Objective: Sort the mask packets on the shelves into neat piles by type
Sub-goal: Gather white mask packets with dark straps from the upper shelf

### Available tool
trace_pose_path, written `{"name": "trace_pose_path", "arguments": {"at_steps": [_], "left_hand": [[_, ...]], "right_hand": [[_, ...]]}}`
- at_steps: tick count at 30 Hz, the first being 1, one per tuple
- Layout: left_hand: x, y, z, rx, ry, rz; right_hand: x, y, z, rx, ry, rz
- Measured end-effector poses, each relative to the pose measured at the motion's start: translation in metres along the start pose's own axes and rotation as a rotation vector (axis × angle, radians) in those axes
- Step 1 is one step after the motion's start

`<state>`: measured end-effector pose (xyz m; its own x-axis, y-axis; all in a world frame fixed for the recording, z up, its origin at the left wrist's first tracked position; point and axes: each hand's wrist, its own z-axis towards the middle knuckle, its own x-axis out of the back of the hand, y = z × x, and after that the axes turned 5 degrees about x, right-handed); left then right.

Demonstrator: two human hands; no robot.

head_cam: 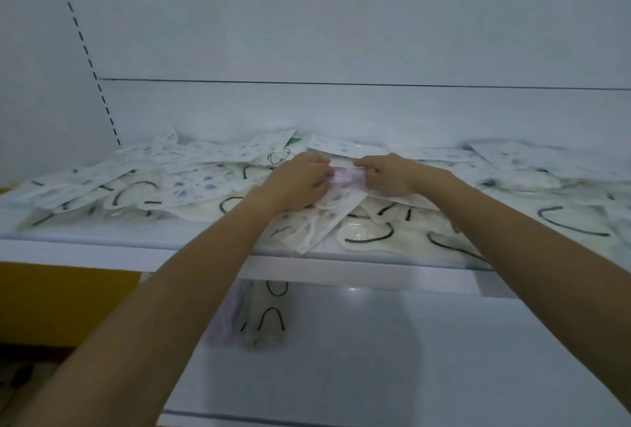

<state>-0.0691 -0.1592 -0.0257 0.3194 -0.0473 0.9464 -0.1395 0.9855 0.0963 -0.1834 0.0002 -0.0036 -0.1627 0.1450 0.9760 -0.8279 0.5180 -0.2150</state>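
A white shelf (pixel 191 249) is strewn with mask packets. Some are white with blue-grey spots (pixel 191 184); others are clear, holding cream masks with black ear loops (pixel 372 232). Both my hands reach to the middle of the shelf. My left hand (pixel 297 184) and my right hand (pixel 389 175) each grip an end of a patterned packet (pixel 345 177) that lies on top of the heap. Under them a tilted patterned packet (pixel 317 225) hangs over the shelf's front edge.
On the lower shelf (pixel 392 341) stands a small stack of clear packets with black-looped masks (pixel 264 317). A yellow surface (pixel 58 303) lies at the lower left. The white back wall (pixel 341 34) has a slotted upright (pixel 85 47) at the left.
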Motion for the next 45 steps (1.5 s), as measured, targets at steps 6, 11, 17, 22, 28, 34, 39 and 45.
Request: {"name": "trace_pose_path", "arguments": {"at_steps": [6, 11, 17, 22, 28, 34, 39, 45], "left_hand": [[0.011, 0.003, 0.010, 0.073, 0.147, -0.071], [0.026, 0.011, 0.012, 0.110, 0.277, -0.145], [0.026, 0.019, -0.006, 0.047, 0.222, -0.121], [0.021, 0.017, -0.031, -0.015, -0.089, -0.006], [0.041, 0.019, -0.033, 0.083, -0.279, -0.082], [0.022, 0.027, -0.013, 0.357, -0.167, -0.040], [0.020, 0.033, -0.006, 0.423, -0.242, -0.094], [0.038, 0.036, -0.005, 0.423, -0.250, -0.213]], "right_hand": [[0.011, 0.026, 0.012, 0.018, 0.017, 0.031], [0.026, 0.032, 0.011, 0.081, 0.164, 0.223], [0.033, 0.033, -0.013, 0.173, -0.072, 0.054], [0.038, 0.072, -0.034, 0.027, -0.231, 0.004], [0.046, 0.090, -0.051, -0.078, -0.159, 0.056], [0.038, 0.069, -0.046, 0.129, 0.147, 0.011], [0.037, 0.069, -0.038, -0.092, 0.541, 0.158], [0.028, 0.064, -0.055, 0.010, 0.218, 0.339]]}}
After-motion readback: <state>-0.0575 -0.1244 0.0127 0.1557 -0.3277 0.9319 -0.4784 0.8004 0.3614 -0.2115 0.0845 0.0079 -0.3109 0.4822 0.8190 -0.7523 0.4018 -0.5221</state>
